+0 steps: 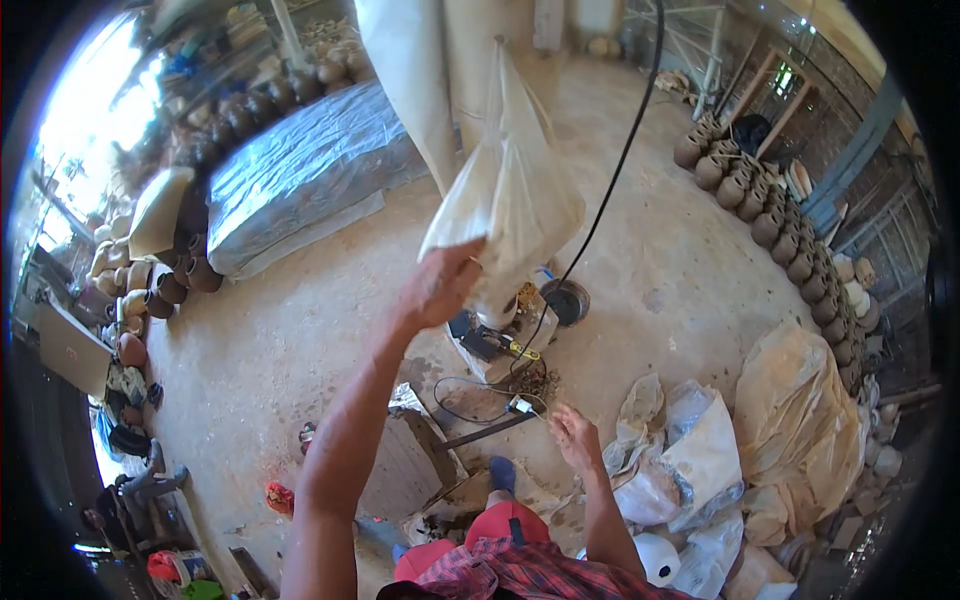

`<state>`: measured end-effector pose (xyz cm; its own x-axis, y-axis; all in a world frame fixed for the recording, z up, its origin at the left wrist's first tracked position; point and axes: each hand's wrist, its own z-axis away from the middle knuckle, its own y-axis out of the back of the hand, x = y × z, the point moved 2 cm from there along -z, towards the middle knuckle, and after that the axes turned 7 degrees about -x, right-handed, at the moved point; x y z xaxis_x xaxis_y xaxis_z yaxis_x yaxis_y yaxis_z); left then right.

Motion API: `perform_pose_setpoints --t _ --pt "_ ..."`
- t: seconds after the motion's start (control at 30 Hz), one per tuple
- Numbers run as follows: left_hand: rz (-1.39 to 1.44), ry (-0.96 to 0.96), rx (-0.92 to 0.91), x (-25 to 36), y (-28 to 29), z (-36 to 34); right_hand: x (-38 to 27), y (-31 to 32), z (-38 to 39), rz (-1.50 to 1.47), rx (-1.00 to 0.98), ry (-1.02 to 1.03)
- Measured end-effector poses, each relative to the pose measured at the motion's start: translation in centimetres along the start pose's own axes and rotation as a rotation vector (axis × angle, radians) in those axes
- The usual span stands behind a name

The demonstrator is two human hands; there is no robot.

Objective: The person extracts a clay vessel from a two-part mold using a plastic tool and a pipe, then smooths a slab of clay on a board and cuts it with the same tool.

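My left hand (440, 285) is raised high and grips the lower edge of a dusty clear plastic sheet (510, 190), which hangs up in front of me. Lower down, my right hand (572, 432) is stretched out with fingers spread, holding nothing, just above crumpled plastic bags (690, 450). Below the plastic sheet, a small machine (500, 340) with a round dark wheel (566, 300) sits on the dirt floor. My knees in red shorts (500, 535) show at the bottom.
A black cable (620, 160) runs down from above to the machine. Rows of clay pots (780, 225) line the right side, more pots (165, 285) stand at the left. A large mound covered with plastic sheeting (300, 170) lies at the back left. A big stuffed plastic sack (800, 420) stands at the right.
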<state>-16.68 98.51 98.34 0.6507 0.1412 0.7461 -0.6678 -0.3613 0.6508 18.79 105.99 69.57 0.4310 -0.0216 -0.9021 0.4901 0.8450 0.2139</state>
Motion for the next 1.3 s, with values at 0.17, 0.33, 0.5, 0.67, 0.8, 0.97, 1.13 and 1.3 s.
perform_pose_setpoints --t 0.17,0.33,0.5,0.67,0.8,0.97,1.13,1.3 --pt "-0.067 -0.202 0.003 1.4 -4.3 2.6 -12.0 -2.6 -8.6 -0.450 0.036 0.095" --pt "-0.059 -0.244 -0.018 5.1 -6.8 2.9 -19.0 -2.2 -14.7 -0.740 -0.128 0.450" --pt "-0.214 -0.124 -0.004 5.5 -7.7 3.4 -17.4 -4.3 -17.0 -0.869 -0.180 0.444" --pt "-0.017 -0.087 0.081 4.8 -8.5 1.3 -14.9 -2.7 -18.2 -0.832 -0.120 0.380" --pt "0.312 0.095 -0.056 -0.6 -6.4 -3.4 -13.5 -2.9 -19.3 -0.789 -0.083 0.303" --pt "-0.362 0.015 0.004 -4.0 -6.5 -9.2 -17.9 -4.9 -16.4 -0.707 -0.071 0.190" --pt "-0.438 0.325 -0.120 -4.0 -6.2 -12.0 -20.0 -5.7 -14.6 -0.663 -0.014 0.163" --pt "-0.246 0.379 0.007 -3.9 -5.8 -14.5 -18.2 -4.5 -16.2 -0.543 -0.033 0.215"
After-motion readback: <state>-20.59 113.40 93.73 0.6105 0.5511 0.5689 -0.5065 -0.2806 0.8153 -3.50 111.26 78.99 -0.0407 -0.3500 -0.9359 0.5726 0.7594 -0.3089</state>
